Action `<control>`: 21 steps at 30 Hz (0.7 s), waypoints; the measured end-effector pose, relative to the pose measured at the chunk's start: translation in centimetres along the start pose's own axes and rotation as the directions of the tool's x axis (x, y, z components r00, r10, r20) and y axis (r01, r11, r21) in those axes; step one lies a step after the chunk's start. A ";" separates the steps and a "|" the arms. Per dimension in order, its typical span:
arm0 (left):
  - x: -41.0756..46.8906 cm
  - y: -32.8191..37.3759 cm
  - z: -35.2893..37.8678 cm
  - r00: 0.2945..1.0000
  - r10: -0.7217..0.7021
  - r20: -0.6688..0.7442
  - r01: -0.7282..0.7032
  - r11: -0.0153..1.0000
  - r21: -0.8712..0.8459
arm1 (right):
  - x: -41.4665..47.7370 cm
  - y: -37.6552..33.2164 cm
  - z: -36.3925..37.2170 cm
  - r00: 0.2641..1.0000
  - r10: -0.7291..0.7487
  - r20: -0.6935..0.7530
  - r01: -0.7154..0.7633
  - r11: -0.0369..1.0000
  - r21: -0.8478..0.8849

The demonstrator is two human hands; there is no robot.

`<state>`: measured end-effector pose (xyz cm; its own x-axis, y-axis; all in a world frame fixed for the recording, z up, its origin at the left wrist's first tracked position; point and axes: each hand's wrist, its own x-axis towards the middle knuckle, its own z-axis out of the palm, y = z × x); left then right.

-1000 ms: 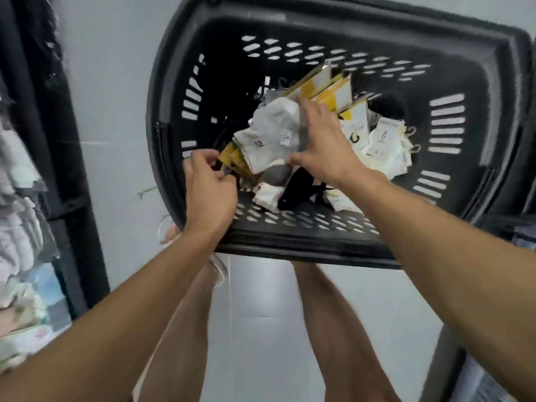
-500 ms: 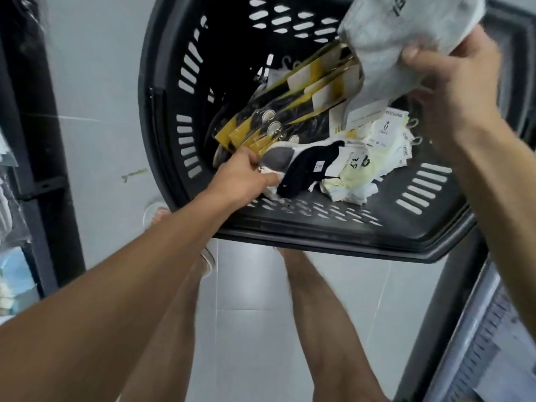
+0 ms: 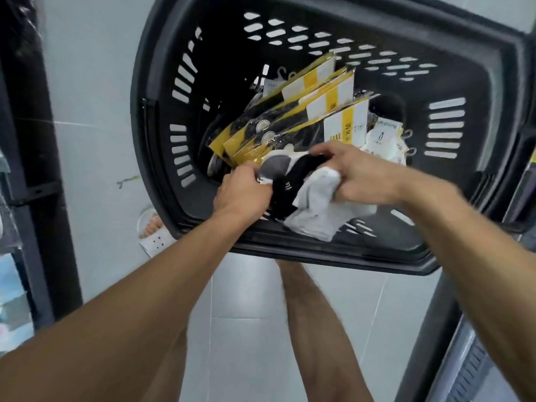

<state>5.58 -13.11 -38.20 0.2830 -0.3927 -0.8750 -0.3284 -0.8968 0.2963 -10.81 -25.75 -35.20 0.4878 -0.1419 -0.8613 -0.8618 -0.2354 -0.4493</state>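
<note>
Half a second ago the right hand (image 3: 362,175) was up at about 1 o'clock in the head view, holding a bundle of white socks (image 3: 316,210) above the basket (image 3: 319,252). It has since come down to the centre of the frame and now sits just beside the left hand (image 3: 246,192), which has stayed at the loose socks near the basket's front wall.

In the head view, the right hand's fingers are curled round the white socks, which droop from the palm toward 6 o'clock over the basket's slotted floor. Its forefinger and thumb reach toward 9 o'clock and touch a black sock (image 3: 290,190). The left hand's fingers are curled tight, pinching the edge of a grey-toed sock (image 3: 275,168) that lies against the black one. The fingertips themselves are tucked out of sight.

Behind the hands, toward 12 o'clock, yellow-and-black packets (image 3: 307,111) lean fanned against one another. At 2 o'clock from the hands lies a heap of pale labelled packs (image 3: 383,140).

The basket is tilted toward the camera. Below it, at 6 o'clock, are the person's bare legs on light floor tiles (image 3: 246,314). A sandalled foot (image 3: 153,230) shows at 8 o'clock, and a black shelf upright (image 3: 37,169) runs down the 9 o'clock edge.
</note>
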 end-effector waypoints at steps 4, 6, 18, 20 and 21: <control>0.1 -0.4 -0.2 0.997 0.065 0.042 -0.060 0.992 -0.112 | 3.2 1.5 4.0 0.973 -0.039 -0.227 0.016 0.995 -0.099; 0.1 -0.6 -0.1 0.993 0.109 0.055 -0.099 0.982 -0.162 | 3.6 2.2 5.0 0.943 0.011 -0.331 -0.038 0.996 -0.075; -6.8 1.9 -4.8 0.980 0.198 -0.020 -0.160 0.724 -0.671 | -4.4 -2.8 -1.5 0.974 -0.127 -0.188 0.094 0.980 -0.177; -9.9 2.6 -7.7 0.989 0.150 -0.005 -0.090 0.564 -0.821 | -7.4 -5.7 -3.2 0.968 -0.129 -0.216 0.131 0.991 -0.003; -11.7 2.9 -9.2 0.991 0.131 0.016 -0.051 0.489 -0.871 | -9.1 -7.6 -4.0 0.960 -0.138 -0.243 0.176 0.974 0.141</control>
<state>9.64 -13.01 -23.57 0.2236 -0.5032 -0.8347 0.6098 -0.5959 0.5226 -8.10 -26.47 -23.03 0.6211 -0.3372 -0.7075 -0.7736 -0.1189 -0.6224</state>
